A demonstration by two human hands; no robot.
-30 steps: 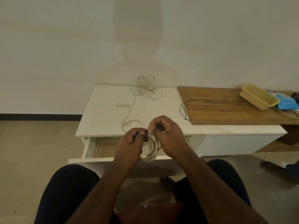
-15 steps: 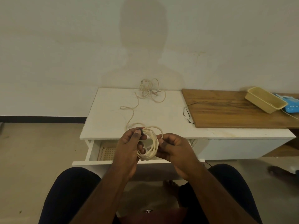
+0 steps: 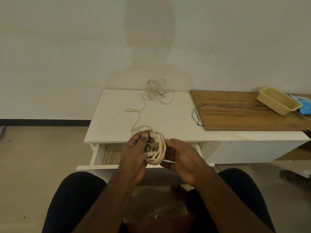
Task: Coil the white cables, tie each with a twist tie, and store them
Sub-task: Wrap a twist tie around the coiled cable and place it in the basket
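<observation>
Above the open drawer (image 3: 99, 155) of the white cabinet (image 3: 168, 118), I hold a coiled white cable (image 3: 159, 148) between my two hands. The coil stands roughly on edge, its loop seen nearly side-on, with its long axis running up and down from my left thumb to the heel of my right palm. My left hand (image 3: 136, 153) grips the coil's left side, thumb and forefinger pinching a dark twist tie (image 3: 148, 134) at the top of the loops; one thin end of the tie pokes up and to the left. A plug end of the cable lies across the lower part of the coil, pointing left toward my left fingers. My right hand (image 3: 181, 157) cups the coil's right side, fingers curled around the strands.

On the cabinet top behind my hands, a second white cable (image 3: 156, 91) lies loose, tangled near the wall with a strand trailing toward me. A thin black cord (image 3: 196, 115) rests at the edge of a wooden board (image 3: 244, 113). On the board sit a yellow tray (image 3: 279, 102) and, just beside it, a blue packet (image 3: 303, 108). A perforated basket (image 3: 112, 156) sits inside the drawer, partly hidden by my left hand.
</observation>
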